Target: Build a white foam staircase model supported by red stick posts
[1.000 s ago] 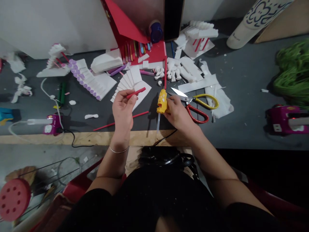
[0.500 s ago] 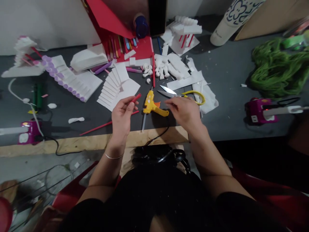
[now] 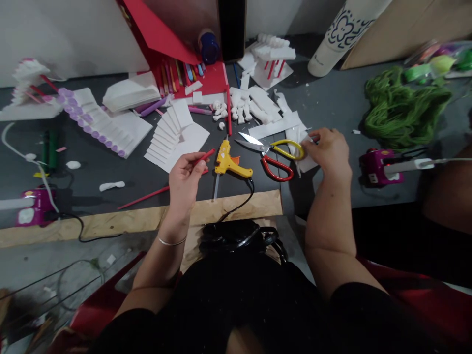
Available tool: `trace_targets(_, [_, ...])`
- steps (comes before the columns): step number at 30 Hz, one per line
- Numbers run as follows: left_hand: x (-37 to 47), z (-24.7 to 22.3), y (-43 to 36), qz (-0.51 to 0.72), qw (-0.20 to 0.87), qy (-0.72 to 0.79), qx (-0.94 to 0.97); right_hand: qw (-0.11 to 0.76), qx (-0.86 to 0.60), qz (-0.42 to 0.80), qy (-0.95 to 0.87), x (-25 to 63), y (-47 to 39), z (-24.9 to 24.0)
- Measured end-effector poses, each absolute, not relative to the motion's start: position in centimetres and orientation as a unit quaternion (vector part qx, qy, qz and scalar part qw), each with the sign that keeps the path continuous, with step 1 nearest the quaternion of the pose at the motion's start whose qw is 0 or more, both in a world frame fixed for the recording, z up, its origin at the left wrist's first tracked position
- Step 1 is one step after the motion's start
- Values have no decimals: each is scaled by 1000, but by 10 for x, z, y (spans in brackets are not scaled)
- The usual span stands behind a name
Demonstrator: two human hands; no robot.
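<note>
My left hand (image 3: 187, 178) is closed on a short red stick (image 3: 208, 155), pinched between thumb and fingers. My right hand (image 3: 329, 150) reaches out to the right, its fingertips at the edge of white foam sheets (image 3: 298, 132); whether they grip a sheet is too small to tell. Between the hands lie a yellow glue gun (image 3: 229, 162) and scissors (image 3: 264, 148) with one yellow and one red handle. A longer red stick (image 3: 143, 197) lies beside my left wrist. Past the glue gun's tip is another red stick (image 3: 228, 110).
Stepped white foam pieces (image 3: 167, 135) and a purple-edged one (image 3: 96, 120) stand left. Farther back are a small foam model (image 3: 275, 51), red card (image 3: 217, 81) and a patterned tumbler (image 3: 332, 42). Green yarn (image 3: 401, 110) and a purple power adapter (image 3: 381, 167) lie right.
My right hand has moved right, from over the scissors to the white foam sheets, uncovering the red scissor handle. My left hand still holds the red stick. The whole view has shifted slightly.
</note>
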State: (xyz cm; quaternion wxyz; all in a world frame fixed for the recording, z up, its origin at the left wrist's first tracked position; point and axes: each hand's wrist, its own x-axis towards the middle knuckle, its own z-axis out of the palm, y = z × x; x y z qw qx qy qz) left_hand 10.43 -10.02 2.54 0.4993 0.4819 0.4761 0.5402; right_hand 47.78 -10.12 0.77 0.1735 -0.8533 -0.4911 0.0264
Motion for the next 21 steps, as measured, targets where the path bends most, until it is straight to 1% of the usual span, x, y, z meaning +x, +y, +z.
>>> trace_targets(4, [104, 25, -99, 531, 500, 487, 480, 239, -808, -13, -539, 458, -80, 23])
trace_targets(7, [106, 28, -99, 523, 506, 487, 484, 227, -775, 31, -589, 433, -53, 40])
trace_targets(10, [109, 29, -98, 515, 517, 479, 489, 260, -725, 85, -632, 408, -30, 50])
trace_targets(13, [114, 29, -95, 521, 534, 475, 468, 318, -679, 185, -636, 382, -25, 47])
trace_targets(17, [121, 32, -93, 529, 592, 451, 409, 389, -579, 371, -614, 343, -43, 33])
trace_targets(21, [134, 36, -98, 530, 656, 405, 353, 443, -477, 544, -530, 308, -69, 22])
